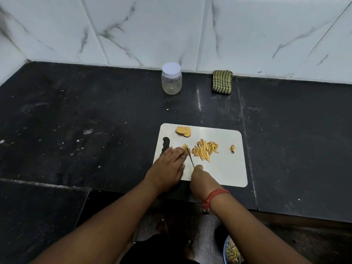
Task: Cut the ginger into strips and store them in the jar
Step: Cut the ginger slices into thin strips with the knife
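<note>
Ginger (185, 148) is lying on the cutting board (224, 168), left hand (169, 164) pressing it with straight fingers while right hand (200, 175) is gripping the knife (190, 158), blade just right of those fingertips.

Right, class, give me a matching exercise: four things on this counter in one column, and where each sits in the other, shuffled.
Things:
1. jar
2. striped cloth
3. ginger slices
4. pile of strips

Places:
A. middle of the cutting board
B. against the wall, right of the jar
C. far left corner of the board
D. near the wall, lid on

Pairs: 1-D, 2-B, 3-C, 4-A
</note>
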Action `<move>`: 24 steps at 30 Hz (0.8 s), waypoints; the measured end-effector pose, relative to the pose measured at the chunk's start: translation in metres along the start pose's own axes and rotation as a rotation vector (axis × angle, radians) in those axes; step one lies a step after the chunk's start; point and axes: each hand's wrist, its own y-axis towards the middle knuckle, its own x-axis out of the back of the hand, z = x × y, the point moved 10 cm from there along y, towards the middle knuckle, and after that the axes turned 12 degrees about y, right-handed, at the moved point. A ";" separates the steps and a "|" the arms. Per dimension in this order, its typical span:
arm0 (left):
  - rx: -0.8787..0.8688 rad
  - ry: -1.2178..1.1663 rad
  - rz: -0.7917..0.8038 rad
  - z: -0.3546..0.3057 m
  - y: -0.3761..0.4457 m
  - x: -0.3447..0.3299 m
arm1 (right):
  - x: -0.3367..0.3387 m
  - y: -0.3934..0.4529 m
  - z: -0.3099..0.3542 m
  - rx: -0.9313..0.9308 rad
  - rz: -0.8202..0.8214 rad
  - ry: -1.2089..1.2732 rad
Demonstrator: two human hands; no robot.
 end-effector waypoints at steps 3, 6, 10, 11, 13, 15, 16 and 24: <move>0.006 -0.004 0.006 0.000 0.001 -0.001 | 0.016 -0.010 0.017 0.106 -0.011 -0.236; 0.013 -0.005 0.014 0.000 0.000 -0.002 | 0.011 -0.005 0.008 0.089 0.030 -0.162; 0.011 0.011 0.014 0.000 0.001 -0.001 | 0.011 -0.007 -0.017 0.057 -0.085 0.035; 0.011 0.010 0.015 0.000 0.001 -0.002 | 0.005 -0.008 -0.021 0.072 -0.081 0.000; 0.011 0.008 0.015 0.000 0.000 -0.002 | 0.006 -0.008 -0.020 0.134 -0.112 0.006; 0.012 0.007 0.014 -0.001 -0.001 -0.002 | 0.005 -0.006 -0.027 0.120 -0.127 -0.006; 0.013 0.006 0.012 0.000 -0.002 -0.002 | 0.005 -0.008 -0.027 0.123 -0.131 -0.021; 0.009 0.013 -0.003 -0.001 -0.001 0.001 | 0.008 -0.019 -0.021 0.236 -0.253 0.111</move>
